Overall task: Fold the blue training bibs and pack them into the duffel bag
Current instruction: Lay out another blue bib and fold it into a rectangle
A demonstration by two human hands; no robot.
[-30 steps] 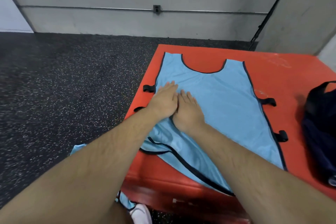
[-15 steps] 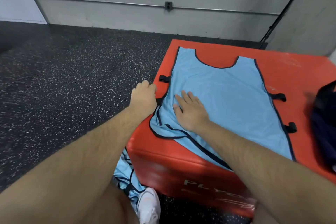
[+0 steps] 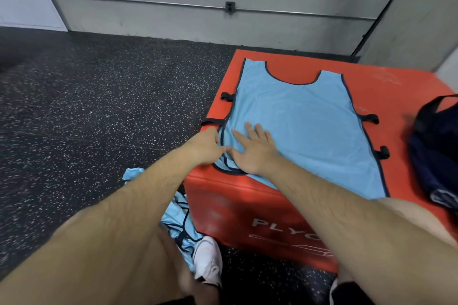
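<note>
A light blue training bib (image 3: 304, 126) with dark trim lies spread flat on a red plyo box (image 3: 247, 208), neck opening at the far end. My right hand (image 3: 256, 150) presses flat on its near left part, fingers straight. My left hand (image 3: 204, 147) sits at the bib's left hem near the box's corner, its fingers curled onto the dark edge beside my right thumb. The dark navy duffel bag (image 3: 436, 153) rests on the box's right side, partly cut off by the frame.
More blue bibs (image 3: 179, 218) lie crumpled on the speckled black floor by the box's near left corner, next to my white shoe (image 3: 208, 256). A grey wall with a rail runs behind the box.
My left hand has come off the box's edge and moved right onto the bib's hem, close to my right thumb. My right hand stays flat on the bib.
</note>
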